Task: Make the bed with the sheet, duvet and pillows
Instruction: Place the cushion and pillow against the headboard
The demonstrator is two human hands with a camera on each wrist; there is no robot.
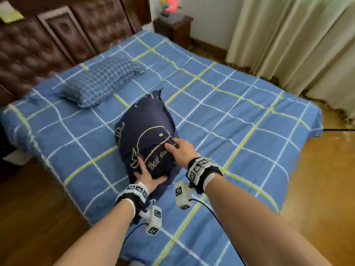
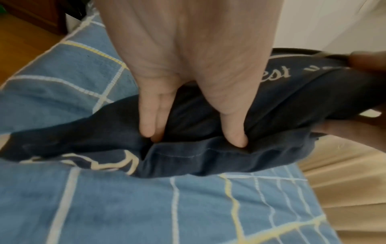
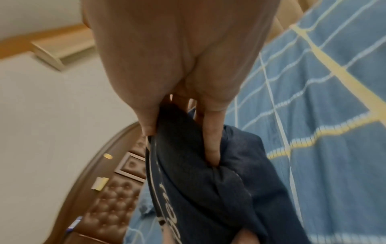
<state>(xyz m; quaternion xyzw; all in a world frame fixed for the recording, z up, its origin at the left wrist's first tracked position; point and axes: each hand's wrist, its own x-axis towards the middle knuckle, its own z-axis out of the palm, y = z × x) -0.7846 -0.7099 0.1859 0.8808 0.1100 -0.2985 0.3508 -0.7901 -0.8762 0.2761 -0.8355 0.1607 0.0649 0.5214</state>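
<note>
A navy pillow (image 1: 146, 129) with a cream whale outline and lettering lies lengthwise in the middle of the bed. My left hand (image 1: 149, 172) grips its near end, fingers and thumb dug into the fabric (image 2: 208, 156), as the left wrist view shows of that left hand (image 2: 192, 137). My right hand (image 1: 172, 144) pinches the pillow's right edge; in the right wrist view the right hand (image 3: 179, 145) has thumb and fingers closed on a fold of the navy cover (image 3: 198, 189). A blue checked pillow (image 1: 101, 81) rests by the headboard. The blue grid duvet (image 1: 230, 116) covers the bed.
A brown tufted headboard (image 1: 28, 54) runs along the far left. A dark nightstand (image 1: 172, 27) stands in the far corner. Beige curtains (image 1: 297, 45) hang along the right side. Wooden floor (image 1: 317, 189) surrounds the bed.
</note>
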